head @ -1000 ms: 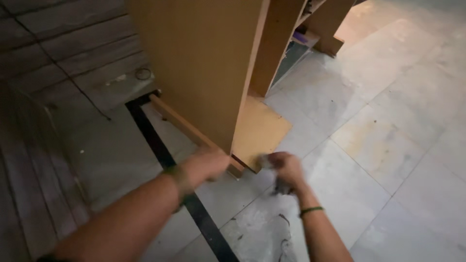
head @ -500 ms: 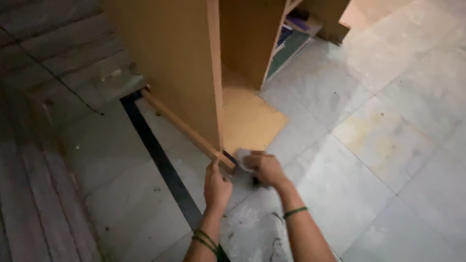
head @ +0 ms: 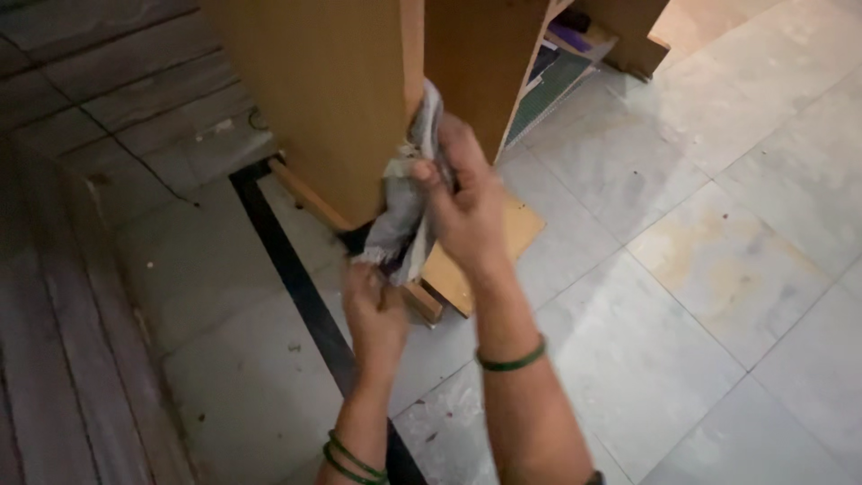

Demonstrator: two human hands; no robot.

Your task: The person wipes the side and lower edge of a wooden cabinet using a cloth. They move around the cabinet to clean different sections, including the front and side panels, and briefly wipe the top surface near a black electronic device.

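The right hand (head: pixel 467 202) grips a grey cloth (head: pixel 409 202) against the near front edge of the wooden cabinet panel (head: pixel 332 99), the left hand (head: pixel 375 314) pinching its lower end; wiping appears underway, the edge's upper part seemingly unwiped.

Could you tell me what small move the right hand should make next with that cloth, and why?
Probably draw the grey cloth down along the front edge of the wooden panel. The right hand presses it against that edge partway up, and the left hand holds its hanging lower end, so the stretch below looks not yet covered.
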